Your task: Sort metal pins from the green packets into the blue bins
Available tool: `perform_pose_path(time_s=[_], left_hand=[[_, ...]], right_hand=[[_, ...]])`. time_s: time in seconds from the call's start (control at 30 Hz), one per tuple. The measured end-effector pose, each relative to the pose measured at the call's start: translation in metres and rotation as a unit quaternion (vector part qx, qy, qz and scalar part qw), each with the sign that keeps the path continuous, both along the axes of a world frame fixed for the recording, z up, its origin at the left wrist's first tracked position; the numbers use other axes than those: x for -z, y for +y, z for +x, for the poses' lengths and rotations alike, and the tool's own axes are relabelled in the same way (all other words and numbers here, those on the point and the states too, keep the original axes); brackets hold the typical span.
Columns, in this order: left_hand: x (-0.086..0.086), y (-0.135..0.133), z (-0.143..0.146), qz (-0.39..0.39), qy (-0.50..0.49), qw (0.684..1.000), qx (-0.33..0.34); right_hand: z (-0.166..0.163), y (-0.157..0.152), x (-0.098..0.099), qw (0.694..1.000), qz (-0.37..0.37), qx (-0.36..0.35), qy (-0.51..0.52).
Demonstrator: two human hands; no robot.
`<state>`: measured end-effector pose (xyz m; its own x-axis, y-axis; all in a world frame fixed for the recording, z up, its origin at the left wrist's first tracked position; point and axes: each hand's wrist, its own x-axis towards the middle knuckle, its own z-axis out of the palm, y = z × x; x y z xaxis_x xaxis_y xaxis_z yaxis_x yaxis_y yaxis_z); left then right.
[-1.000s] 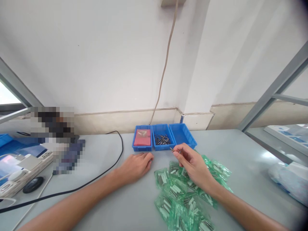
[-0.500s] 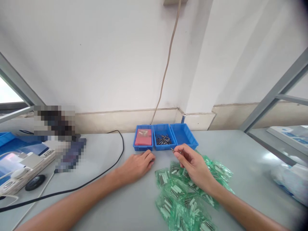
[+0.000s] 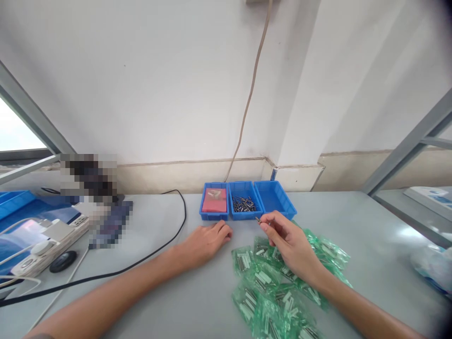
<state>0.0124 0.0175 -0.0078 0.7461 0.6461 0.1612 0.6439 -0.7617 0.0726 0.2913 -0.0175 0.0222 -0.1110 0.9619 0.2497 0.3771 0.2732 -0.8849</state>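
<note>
Head view: middle blue bin (image 3: 245,203) holds metal pins (image 3: 243,204).

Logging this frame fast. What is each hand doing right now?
Left hand: flat on the table, holding nothing.
Right hand: pinching a small metal pin.

Pixelated patch (image 3: 92,188); tiny part (image 3: 258,219) indistinct in fingers (image 3: 266,225)

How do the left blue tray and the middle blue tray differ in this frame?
The left blue plastic tray holds a flat red pad with a few pale pieces on it; the middle blue plastic tray holds a loose heap of dark metal pins. The left tray's floor is covered; the middle's shows blue around the heap. Both look alike in shape, side by side.
</note>
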Motion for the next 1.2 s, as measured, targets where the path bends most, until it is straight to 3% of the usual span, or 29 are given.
perform_pose_path(time_s=[1.0,1.2], left_hand=[[-0.0075,-0.0035,0.0035,0.005,0.033,0.999,-0.009],[0.0001,0.0002,0.0021,0.027,0.016,1.0,-0.003]], right_hand=[[0.0001,-0.0005,0.0025,1.0,-0.005,-0.013,0.007],[0.0002,0.0,0.0028,1.0,-0.002,-0.016,0.007]])
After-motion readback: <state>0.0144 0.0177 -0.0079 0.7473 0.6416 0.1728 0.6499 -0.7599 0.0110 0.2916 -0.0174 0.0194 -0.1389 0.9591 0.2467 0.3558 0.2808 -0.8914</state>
